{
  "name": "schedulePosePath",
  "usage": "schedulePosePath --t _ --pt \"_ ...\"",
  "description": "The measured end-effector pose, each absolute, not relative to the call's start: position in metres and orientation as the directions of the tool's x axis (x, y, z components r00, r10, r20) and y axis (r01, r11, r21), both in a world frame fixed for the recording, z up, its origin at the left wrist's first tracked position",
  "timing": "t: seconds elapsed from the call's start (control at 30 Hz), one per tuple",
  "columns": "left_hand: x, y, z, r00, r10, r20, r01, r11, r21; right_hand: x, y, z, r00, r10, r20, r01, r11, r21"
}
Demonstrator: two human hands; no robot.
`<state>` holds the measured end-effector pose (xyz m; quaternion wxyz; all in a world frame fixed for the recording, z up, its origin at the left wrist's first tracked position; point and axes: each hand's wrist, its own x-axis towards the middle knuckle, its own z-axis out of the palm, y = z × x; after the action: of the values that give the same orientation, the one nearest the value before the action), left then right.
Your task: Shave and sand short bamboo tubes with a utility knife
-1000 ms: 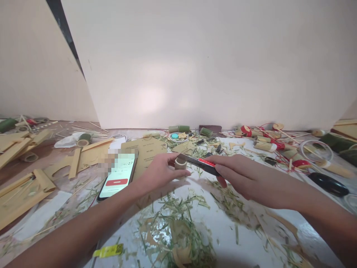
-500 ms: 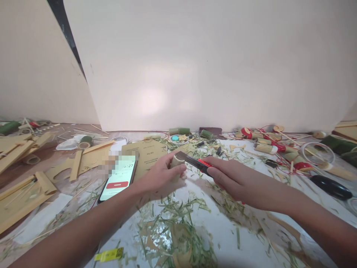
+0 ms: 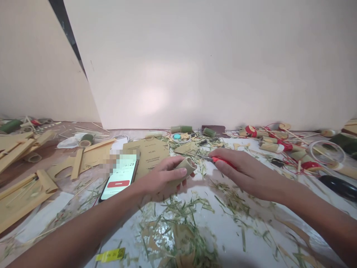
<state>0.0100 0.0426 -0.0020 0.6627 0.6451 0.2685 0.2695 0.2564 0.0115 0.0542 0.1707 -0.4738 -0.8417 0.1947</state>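
My left hand [image 3: 167, 175] is closed around a short, pale bamboo tube [image 3: 184, 168], its open end tilted up and to the right. My right hand [image 3: 242, 171] grips a utility knife [image 3: 223, 162] with a red and black body. The blade points left toward the tube, with a small gap between them. Below both hands lie green bamboo shavings [image 3: 184, 208] on a white sheet. Part of the knife is hidden under my right fingers.
To the left is a lit phone [image 3: 118, 180] beside brown sandpaper sheets [image 3: 147, 154]. Bamboo pieces [image 3: 182, 129] stand along the wall. Red-corded bamboo parts [image 3: 276, 145] and a black oval object [image 3: 335, 187] lie right. Flat wooden pieces [image 3: 25, 193] lie far left.
The knife has come away from the tube's rim and moved slightly right. The tube has turned in my left hand, its open end now facing more to the right.
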Motion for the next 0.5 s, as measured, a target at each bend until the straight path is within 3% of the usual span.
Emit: schedulePosePath --t 0.17,0.3,0.5 --pt "0.009 0.044 0.008 0.657 0.745 0.112 0.261 -0.365 0.893 0.262 0.012 0.047 -0.595 0.795 0.121 0.73 0.597 -0.333" --pt "0.006 0.047 0.009 0.635 0.769 0.08 0.443 -0.446 0.778 0.259 0.013 0.037 -0.638 0.752 0.167 0.734 0.659 -0.164" --pt "0.003 0.047 0.009 0.742 0.665 0.088 0.495 -0.631 0.597 0.256 0.014 0.03 -0.667 0.727 0.163 0.73 0.681 -0.05"
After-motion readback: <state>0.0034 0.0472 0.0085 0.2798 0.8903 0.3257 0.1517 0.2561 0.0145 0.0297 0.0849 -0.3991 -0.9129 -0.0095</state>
